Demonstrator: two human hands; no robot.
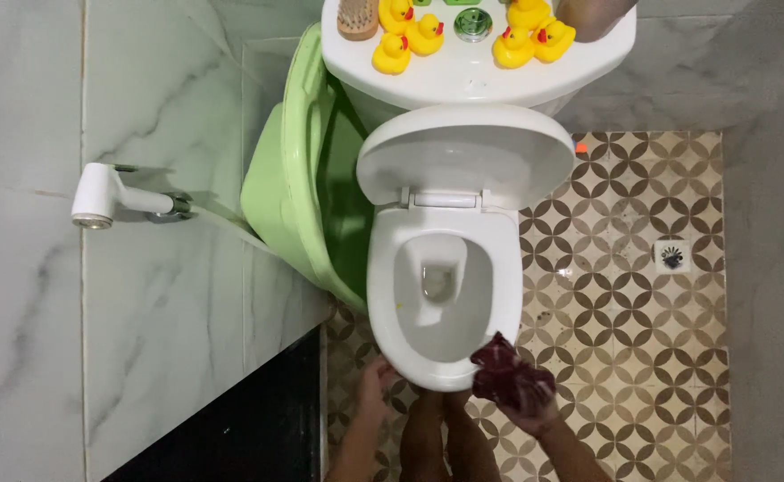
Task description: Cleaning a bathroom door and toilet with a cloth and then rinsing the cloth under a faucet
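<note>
I look straight down at a white toilet (392, 295) with its lid (465, 153) raised against the tank. My right hand (528, 412) grips a crumpled dark red cloth (506, 369) that touches the front right edge of the seat rim. My left hand (372, 386) hangs beside the front left of the bowl, fingers loosely apart, holding nothing. My bare legs show below the bowl's front edge.
Several yellow rubber ducks (392, 54), a wooden brush (357, 18) and a flush button (472, 24) sit on the tank top. A green plastic tub (298, 178) leans left of the toilet. A white spray handle (106, 196) hangs on the marble wall. A floor drain (672, 257) lies on the patterned tiles.
</note>
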